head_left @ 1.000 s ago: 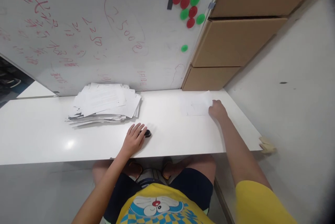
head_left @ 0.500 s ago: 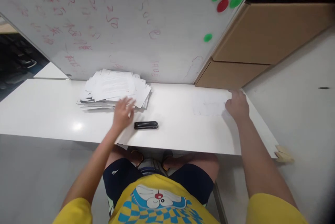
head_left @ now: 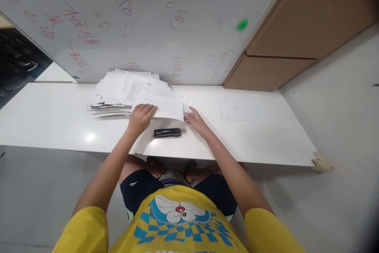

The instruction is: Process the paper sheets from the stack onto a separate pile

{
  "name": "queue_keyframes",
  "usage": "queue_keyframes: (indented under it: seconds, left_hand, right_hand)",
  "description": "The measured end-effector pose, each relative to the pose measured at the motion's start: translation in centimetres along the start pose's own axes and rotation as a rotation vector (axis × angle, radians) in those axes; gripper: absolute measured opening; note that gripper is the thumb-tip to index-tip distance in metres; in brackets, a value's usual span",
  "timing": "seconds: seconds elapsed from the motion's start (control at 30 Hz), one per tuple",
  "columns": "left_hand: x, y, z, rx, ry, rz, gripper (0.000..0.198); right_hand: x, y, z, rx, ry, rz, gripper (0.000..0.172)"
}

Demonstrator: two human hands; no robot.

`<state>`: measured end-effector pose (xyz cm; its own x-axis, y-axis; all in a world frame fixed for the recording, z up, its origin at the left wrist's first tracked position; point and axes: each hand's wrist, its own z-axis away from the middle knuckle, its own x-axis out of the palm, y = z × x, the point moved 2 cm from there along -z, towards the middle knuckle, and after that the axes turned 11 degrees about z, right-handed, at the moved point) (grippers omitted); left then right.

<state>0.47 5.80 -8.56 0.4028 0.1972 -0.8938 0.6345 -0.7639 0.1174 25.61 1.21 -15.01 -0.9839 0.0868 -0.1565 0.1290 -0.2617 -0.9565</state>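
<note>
A white sheet of paper (head_left: pixel 166 105) is held slightly raised at the right side of a thick, uneven paper stack (head_left: pixel 115 89). My left hand (head_left: pixel 141 119) is closed on its near left part, fingers lying together over the paper. At the sheet's right edge, my right hand (head_left: pixel 196 122) pinches the corner between thumb and fingers. A black stapler (head_left: pixel 167 133) lies on the white table just in front of the sheet, touched by neither hand.
Behind the white table (head_left: pixel 207 142) stands a whiteboard (head_left: pixel 201 28) with red writing and round magnets. Cardboard boxes (head_left: pixel 272 72) are stacked at the back right. A faint, paper-like rectangle (head_left: pixel 247 111) shows on the table's right part. A wall borders the right side.
My right hand has come from the table's far right to the middle and now grips a sheet's edge. My left hand has closed on the same sheet, which now overlaps the stack.
</note>
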Motion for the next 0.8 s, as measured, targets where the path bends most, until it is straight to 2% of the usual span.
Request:
queue_keyframes:
  seconds: [0.1,0.2,0.27,0.4,0.47,0.57,0.6,0.7,0.8]
  left_hand:
    - [0.8,2.4,-0.4,0.072,-0.051,0.062,0.038]
    - [1.3,3.5,-1.0,0.093,-0.093,0.109,0.039]
    - [1.8,3.8,-1.4,0.118,-0.122,0.137,0.040]
    - [2.6,3.7,-2.2,0.247,-0.265,0.205,0.045]
    - [2.6,2.8,-3.0,0.143,-0.237,0.168,0.050]
    - [2.8,1.2,-4.8,-0.198,-0.089,0.066,0.048]
    - [3.2,1.0,-5.5,-0.273,-0.078,0.057,0.046]
    - [5.7,1.7,-7.5,-0.391,-0.162,0.062,0.050]
    - [8.8,2.7,-8.6,-0.538,-0.184,0.008,0.080]
  right_hand:
    - [1.3,-1.4,0.2,-0.021,-0.053,-0.220,0.063]
    - [0.1,-2.3,1.1,-0.069,-0.077,-0.276,0.072]
    - [-1.0,-1.8,1.8,-0.077,-0.033,-0.254,0.076]
    - [-2.6,1.0,2.8,-0.116,0.078,-0.117,0.063]
    - [-3.4,2.4,3.2,-0.116,0.199,-0.018,0.060]
    - [-5.3,3.9,4.2,-0.129,0.436,0.045,0.054]
    - [-6.0,4.2,4.7,-0.135,0.508,0.044,0.054]
    - [-7.8,4.7,6.6,-0.156,0.657,0.061,0.058]
    - [-9.1,5.2,8.6,-0.174,0.693,0.067,0.060]
